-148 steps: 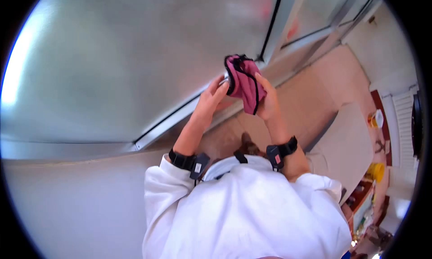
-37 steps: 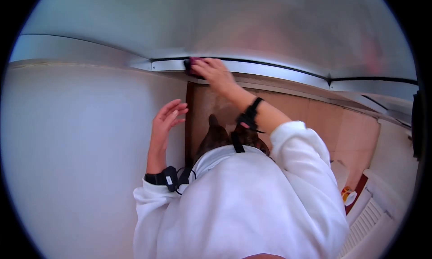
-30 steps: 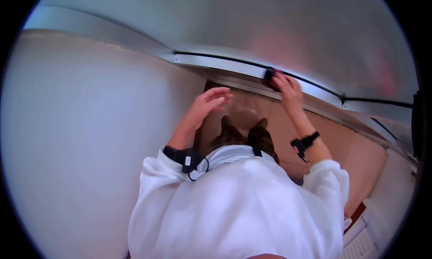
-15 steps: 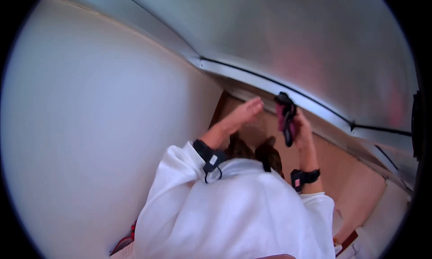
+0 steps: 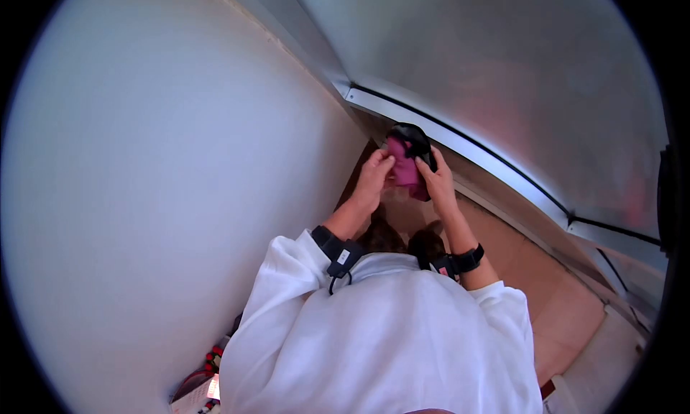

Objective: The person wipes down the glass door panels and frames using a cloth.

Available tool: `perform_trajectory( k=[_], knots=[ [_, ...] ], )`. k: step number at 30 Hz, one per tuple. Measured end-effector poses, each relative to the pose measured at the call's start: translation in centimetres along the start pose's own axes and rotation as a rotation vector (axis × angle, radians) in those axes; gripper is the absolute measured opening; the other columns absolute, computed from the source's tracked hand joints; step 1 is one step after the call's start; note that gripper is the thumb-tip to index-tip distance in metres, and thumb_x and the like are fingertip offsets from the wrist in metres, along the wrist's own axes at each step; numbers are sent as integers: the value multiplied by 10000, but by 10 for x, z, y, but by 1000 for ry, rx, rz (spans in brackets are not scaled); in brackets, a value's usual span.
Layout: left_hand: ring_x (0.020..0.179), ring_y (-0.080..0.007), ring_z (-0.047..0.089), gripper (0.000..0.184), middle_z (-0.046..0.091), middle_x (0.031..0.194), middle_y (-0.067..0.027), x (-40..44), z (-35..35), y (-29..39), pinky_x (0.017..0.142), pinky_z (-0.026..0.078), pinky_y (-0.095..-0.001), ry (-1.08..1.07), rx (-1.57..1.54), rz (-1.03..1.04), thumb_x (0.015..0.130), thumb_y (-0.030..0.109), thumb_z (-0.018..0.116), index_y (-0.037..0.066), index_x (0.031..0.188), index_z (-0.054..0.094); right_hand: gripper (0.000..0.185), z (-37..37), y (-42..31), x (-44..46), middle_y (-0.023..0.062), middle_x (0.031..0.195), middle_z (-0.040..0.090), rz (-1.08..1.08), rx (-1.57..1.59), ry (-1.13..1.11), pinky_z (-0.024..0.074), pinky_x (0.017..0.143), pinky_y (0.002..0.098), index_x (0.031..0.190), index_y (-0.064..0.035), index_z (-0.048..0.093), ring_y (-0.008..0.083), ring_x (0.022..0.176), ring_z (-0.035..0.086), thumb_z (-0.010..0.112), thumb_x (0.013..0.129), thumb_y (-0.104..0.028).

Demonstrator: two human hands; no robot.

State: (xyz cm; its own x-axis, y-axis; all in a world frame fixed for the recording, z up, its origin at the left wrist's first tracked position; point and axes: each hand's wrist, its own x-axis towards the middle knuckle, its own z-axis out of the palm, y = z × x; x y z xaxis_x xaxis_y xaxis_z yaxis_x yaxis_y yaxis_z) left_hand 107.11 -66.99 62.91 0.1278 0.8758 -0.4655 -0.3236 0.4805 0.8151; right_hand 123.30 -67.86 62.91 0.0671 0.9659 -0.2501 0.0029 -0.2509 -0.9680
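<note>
A soft-looking pink-and-black item (image 5: 406, 171) is held up in front of my body, with a black band or rim curving over its far end. Its exact kind cannot be made out. My left hand (image 5: 374, 175) pinches its left edge, the thumb lying on the pink part. On the other side, my right hand (image 5: 439, 178) grips the black right edge with the thumb towards the middle. Both hands are closed on it. Black straps with small boxes sit around both wrists.
A pale wall (image 5: 180, 169) rises close on the left. Ahead and to the right stands a frosted panel (image 5: 489, 76) in a metal frame (image 5: 460, 144). Below are a tan tiled floor (image 5: 532, 270) and my dark shoes (image 5: 381, 238). Red and dark items (image 5: 208, 360) lie at lower left.
My right hand has brought the pink-and-black item leftwards and turned it so more pink shows. My left hand, empty before, has come up and taken hold of its left edge.
</note>
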Motion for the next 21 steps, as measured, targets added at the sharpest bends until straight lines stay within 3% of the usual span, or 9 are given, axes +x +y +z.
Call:
perform_trajectory(
  k=[1,2,5,7,9,10,12,15,21],
  knots=[
    [912,-116,593,168,603,1013,-7,2,-4,1,745,532,-314,34,8,74,949,148,501,100,1106,539,400,-2,-1,4,59,1107,598,-66,-141,36,439,859,269,1262,-89,499,173,983,569,615,884,-152],
    [847,-75,564,193,596,965,15,4,-9,-3,727,478,-246,83,-55,47,944,177,520,93,1115,547,400,-2,-1,8,59,1107,598,-54,-146,38,439,859,269,1262,-89,499,173,983,569,615,884,-152],
    [894,-84,560,190,582,1021,3,8,-14,15,766,482,-265,189,68,36,951,168,509,88,1119,546,321,17,-33,25,101,1040,628,-616,-362,249,492,808,325,1100,-100,592,282,957,616,604,792,-10],
    [1016,-158,553,273,555,1139,-64,11,1,32,855,473,-317,376,43,254,924,111,522,63,1192,514,293,33,-43,51,95,1025,617,-953,-533,255,507,765,362,987,-109,626,285,926,613,584,716,-4],
    [1176,-280,489,419,486,1280,-144,18,-42,30,977,409,-374,562,799,821,863,27,526,28,1275,447,239,68,-57,59,83,1074,597,-1144,-553,157,478,832,364,944,-66,626,272,1009,574,594,708,-43],
    [1176,-280,489,419,486,1280,-144,12,-47,34,977,409,-374,524,798,808,863,27,526,28,1275,447,247,83,-53,64,73,1133,572,-1156,-650,114,444,882,373,967,-45,628,255,1081,536,581,726,-65],
    [1303,-338,357,584,402,1385,-173,4,-50,44,1073,295,-403,382,1326,755,785,-37,515,2,1349,371,282,98,-38,71,42,1183,537,-1154,-865,33,372,941,325,1048,-53,640,204,1137,469,558,787,-123],
    [1351,-325,283,634,335,1447,-147,10,-64,23,1099,242,-432,267,1673,722,761,-52,502,0,1375,352,318,102,-12,68,35,1218,527,-1139,-1110,-53,366,953,342,1090,-38,635,207,1159,456,560,794,-129],
    [1360,-300,273,648,316,1451,-159,4,-57,24,1110,216,-474,157,1909,701,744,-8,544,8,1369,375,323,83,-10,56,11,1232,513,-1042,-1218,-84,348,954,323,1078,-41,641,191,1152,441,558,792,-164]
  ],
)
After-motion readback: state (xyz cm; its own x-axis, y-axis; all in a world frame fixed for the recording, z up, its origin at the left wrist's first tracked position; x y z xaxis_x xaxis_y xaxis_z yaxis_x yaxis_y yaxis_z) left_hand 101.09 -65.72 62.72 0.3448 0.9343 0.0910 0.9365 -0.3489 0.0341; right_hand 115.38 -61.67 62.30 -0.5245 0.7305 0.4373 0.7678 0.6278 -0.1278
